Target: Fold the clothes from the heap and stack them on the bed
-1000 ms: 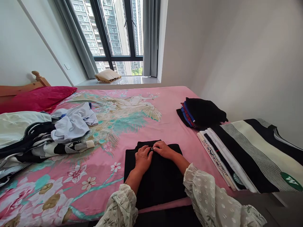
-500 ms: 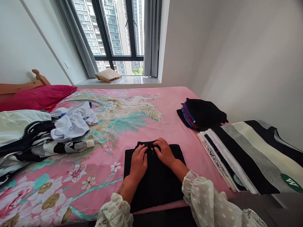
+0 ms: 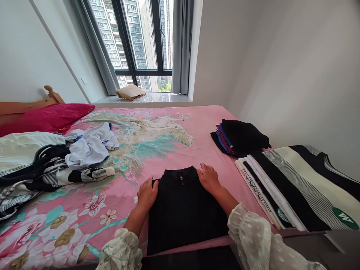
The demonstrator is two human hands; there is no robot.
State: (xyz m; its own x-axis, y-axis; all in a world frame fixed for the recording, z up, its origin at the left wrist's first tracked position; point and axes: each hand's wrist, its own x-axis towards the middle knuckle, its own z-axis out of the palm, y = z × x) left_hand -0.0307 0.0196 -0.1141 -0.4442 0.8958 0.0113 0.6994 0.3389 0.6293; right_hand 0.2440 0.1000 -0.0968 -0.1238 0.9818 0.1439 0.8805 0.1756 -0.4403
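Observation:
A black zip-neck top [image 3: 185,213] lies folded flat on the pink bed in front of me, its collar and short zip facing up at the far edge. At the top's upper left corner, my left hand [image 3: 147,193] rests with fingers stretched out. My right hand [image 3: 208,177] is at the upper right shoulder beside the collar, fingers extended and loosely together. Neither hand grips the fabric. Below the top, at the near bed edge, more black fabric [image 3: 191,258] shows.
On the right are a stack of folded garments with a striped one [image 3: 298,187] uppermost and a dark folded pile [image 3: 243,137]. Loose clothes [image 3: 87,148] are heaped at the left, near a red pillow [image 3: 50,116]. A beige bundle [image 3: 131,92] sits on the windowsill.
Both hands have moved apart from the collar, the left outward to the left corner and the right to the right shoulder. The collar and zip are now uncovered.

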